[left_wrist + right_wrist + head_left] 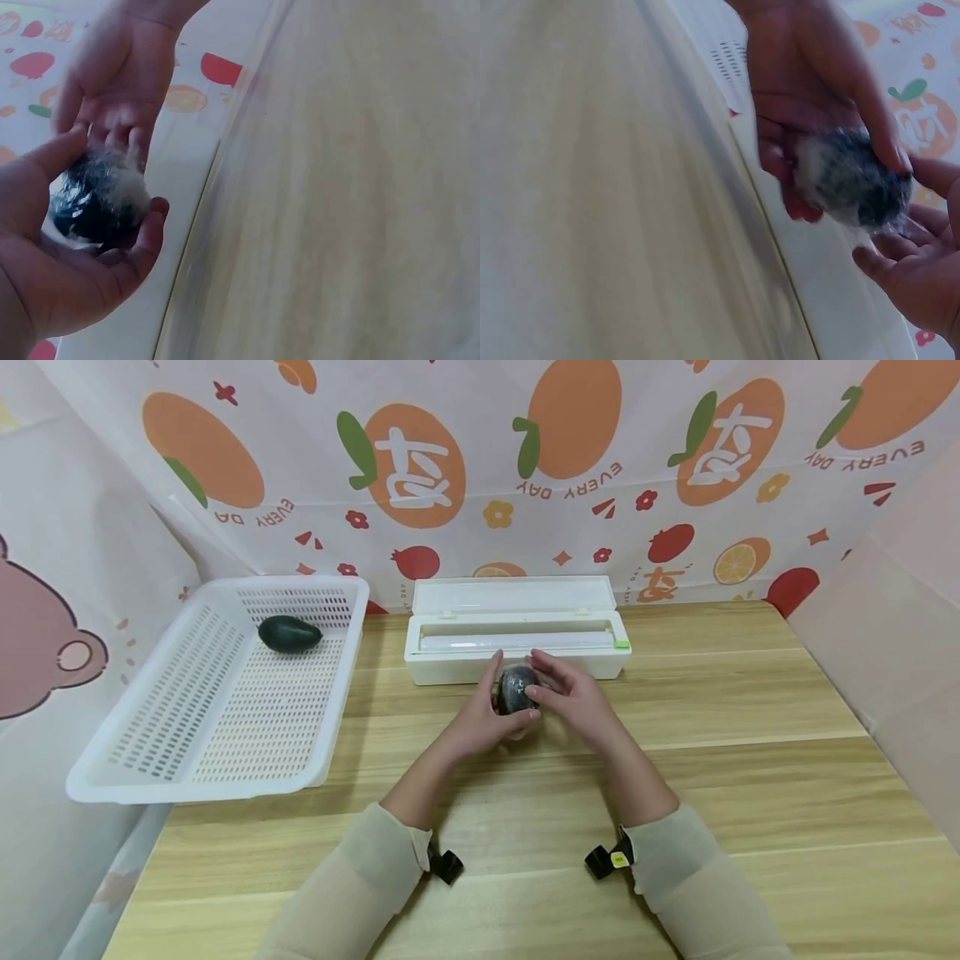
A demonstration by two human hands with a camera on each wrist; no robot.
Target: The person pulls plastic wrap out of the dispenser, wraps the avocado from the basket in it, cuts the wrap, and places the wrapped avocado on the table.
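Observation:
Between both hands is a dark green avocado covered in crinkled clear cling film. My left hand cups it from the left, thumb on the near side and fingers curled beneath, as the left wrist view shows. From the other side my right hand holds its end between thumb and fingers. Loose film whitens one end of the avocado in the right wrist view. Just behind the hands stands a white cling film box, lid raised, with a roll of film inside.
A white perforated basket stands on the left of the wooden table, with another dark avocado near its back. A fruit-print cloth hangs behind the box. A green piece sits at the box's right end.

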